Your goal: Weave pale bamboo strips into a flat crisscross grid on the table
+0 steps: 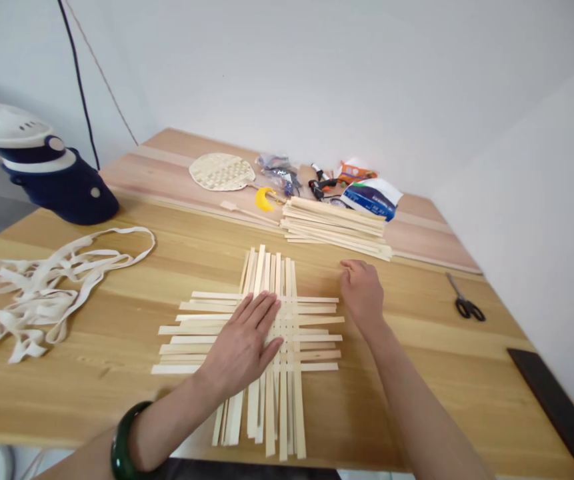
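Note:
A woven mat of pale wooden strips (289, 333) lies on the table in front of me, with strips crossing in a grid and long loose ends on all sides. My left hand (247, 333) rests flat on the middle-left of the weave, fingers stretched out and nothing held; it hides part of the crossings. To the right of the mat, my right hand (364, 290) is curled closed just beyond the strip ends, apart from them. No strip shows sticking out of it. A dark green bangle (124, 433) sits on my left wrist.
Behind the mat lies a pile of loose strips (337, 223). A round woven fan (221, 171), a yellow crescent piece (265, 199), a glue gun (321, 185) and a blue packet (371, 198) are farther back. White cloth tape (61, 280) lies left, black-handled scissors (467, 303) right.

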